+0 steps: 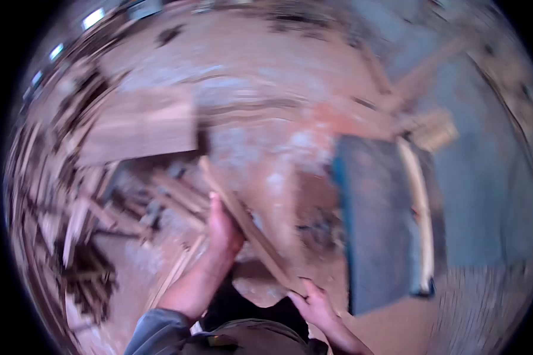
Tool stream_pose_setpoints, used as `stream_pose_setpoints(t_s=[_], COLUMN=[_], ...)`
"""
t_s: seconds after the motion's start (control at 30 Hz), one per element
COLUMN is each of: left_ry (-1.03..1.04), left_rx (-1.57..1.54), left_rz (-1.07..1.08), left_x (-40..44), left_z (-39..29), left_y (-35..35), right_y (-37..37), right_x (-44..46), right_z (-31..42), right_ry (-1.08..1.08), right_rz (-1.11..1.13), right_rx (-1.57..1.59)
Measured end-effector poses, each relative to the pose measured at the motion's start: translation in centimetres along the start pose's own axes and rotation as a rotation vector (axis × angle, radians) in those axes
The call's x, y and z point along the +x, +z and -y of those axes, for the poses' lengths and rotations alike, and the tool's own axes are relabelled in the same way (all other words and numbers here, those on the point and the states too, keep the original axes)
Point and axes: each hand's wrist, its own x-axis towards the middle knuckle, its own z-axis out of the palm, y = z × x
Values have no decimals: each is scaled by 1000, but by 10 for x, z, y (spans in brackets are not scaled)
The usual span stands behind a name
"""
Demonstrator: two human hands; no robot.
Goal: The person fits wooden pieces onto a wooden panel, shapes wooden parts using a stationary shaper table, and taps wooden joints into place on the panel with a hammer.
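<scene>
A long narrow wooden strip (pixel 249 228) slants across the middle of the view, its far end up and to the left. My left hand (pixel 224 228) is against the strip's left side near its middle, the thumb pointing up; its other fingers are hidden beneath. At the near end of the strip, my right hand (pixel 315 300) grips it between thumb and fingers. To the right stands a machine table with a dark flat top (pixel 376 219) and a pale wooden fence (pixel 420 219) along it. The picture is blurred by motion.
A wide board (pixel 142 124) lies at the upper left, above a heap of wood offcuts (pixel 177 195). More stacked scraps (pixel 89 284) are at the far left. A large grey-green surface (pixel 485 195) stretches along the right, with a small wooden block (pixel 435 130) near the machine.
</scene>
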Motion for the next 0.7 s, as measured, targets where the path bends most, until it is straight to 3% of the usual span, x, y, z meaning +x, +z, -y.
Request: stream_pose_setpoints(t_s=[0.07,0.13,0.23,0.3,0.37,0.43,0.53,0.63,0.7], left_ry=[-62,-205,-361,-373,-440,-703,-563,-165,-104], left_rx=[153,311,965,1048,1058,993,1394,1571,1633], left_rz=[171,293,495,506,744,740,853,1049,1083], left_x=[-25,-47,-43,-106,-152,-171,-215,-227,-227], left_z=[79,161,275,329,407,460,492,500,498], left_y=[41,64,71,122,133,127,132,113,123], right_y=[-35,-77,-120,-130,-151,-158,-160,-169,-183], right_x=[-35,-85,-156,-205,-265,-307,-359,-375,-353], right_z=[-64,-119,-193,-243,-296,-318,-349,-368,-369], right_ry=[1,257,397,466,516,629,676,685,721], right_rz=[-95,-199,-370,-460,-577,-687,-740,-785,-808], right_rx=[84,476,809,874,1035,1101,1069,1150,1091])
